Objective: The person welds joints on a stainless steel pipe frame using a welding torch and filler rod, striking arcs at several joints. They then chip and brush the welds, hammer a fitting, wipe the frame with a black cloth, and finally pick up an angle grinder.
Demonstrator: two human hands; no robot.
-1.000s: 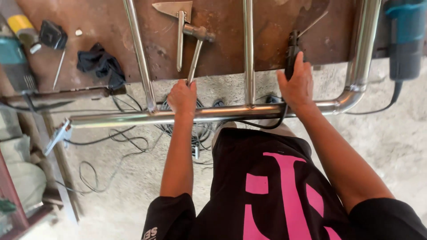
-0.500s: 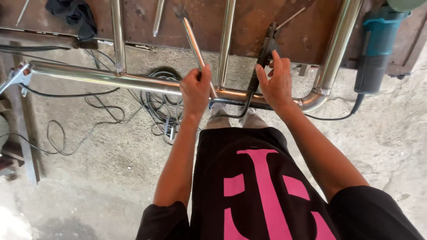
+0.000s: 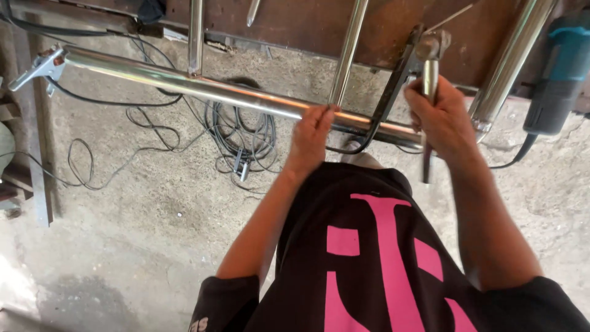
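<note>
Left hand (image 3: 313, 132) rests on the long horizontal steel tube (image 3: 203, 86), fingers curled over its top just beside the joint with an upright tube (image 3: 347, 52). Right hand (image 3: 442, 120) closed around the metal handle of a hammer (image 3: 429, 74); hammer head sits above the fist, handle end pokes out below the wrist. Hammer held upright, close to a dark welding clamp (image 3: 393, 86) hooked over the same horizontal tube. Tube frame lies across a brown worktop (image 3: 295, 21) and overhangs the concrete floor (image 3: 135, 246). Curved corner tube (image 3: 510, 61) just right of the right hand. Blue angle grinder (image 3: 562, 67) at far right, cable trailing. Tangled black cables (image 3: 239, 132) on floor under the tube
</note>
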